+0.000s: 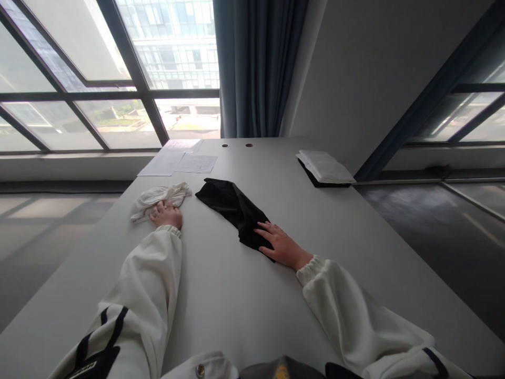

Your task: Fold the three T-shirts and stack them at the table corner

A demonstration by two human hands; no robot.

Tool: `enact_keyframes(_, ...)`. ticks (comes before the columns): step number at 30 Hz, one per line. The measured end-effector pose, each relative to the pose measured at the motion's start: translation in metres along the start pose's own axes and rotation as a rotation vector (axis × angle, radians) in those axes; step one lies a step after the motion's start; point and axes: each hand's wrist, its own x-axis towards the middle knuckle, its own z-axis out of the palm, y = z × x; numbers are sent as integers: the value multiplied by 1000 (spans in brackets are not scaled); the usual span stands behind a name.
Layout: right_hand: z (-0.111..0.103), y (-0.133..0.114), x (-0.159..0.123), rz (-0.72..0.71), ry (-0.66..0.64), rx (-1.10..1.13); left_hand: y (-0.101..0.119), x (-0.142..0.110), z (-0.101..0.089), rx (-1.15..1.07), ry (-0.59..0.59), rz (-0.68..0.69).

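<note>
A crumpled white cloth (177, 192) lies near the table's left edge. My left hand (166, 215) rests on its near side, fingers bent into the fabric. To the right, a black cloth (232, 202) stretches diagonally across the middle of the table, loosely folded and wrinkled. The spread fingers of my right hand (282, 245) lie flat on its near right end, the palm facing down. Parts of both cloths are covered by my hands, and whether either is a garment I cannot tell.
The white table (221, 295) runs away from me toward a blue curtain (256, 68) and windows. Sheets of paper (195, 162) lie at its far left. A folded white cloth (325, 166) sits on something black (315, 180) by the right edge. Two round holes mark the far end.
</note>
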Motion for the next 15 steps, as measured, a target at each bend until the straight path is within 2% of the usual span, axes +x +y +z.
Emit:
enact_keyframes(3, -2, 1, -4, -9, 11, 10, 8, -15, -3, -25, 49, 33)
enact_keyframes(6, 0, 5, -5, -20, 36, 24, 26, -40, -7, -65, 62, 203)
enact_keyframes(12, 5, 9, -5, -26, 71, 30, 89, -115, -5, -204, -148, 726)
enact_keyframes(15, 5, 12, -5, -30, 107, 17, 118, -150, -1, -234, -264, 885)
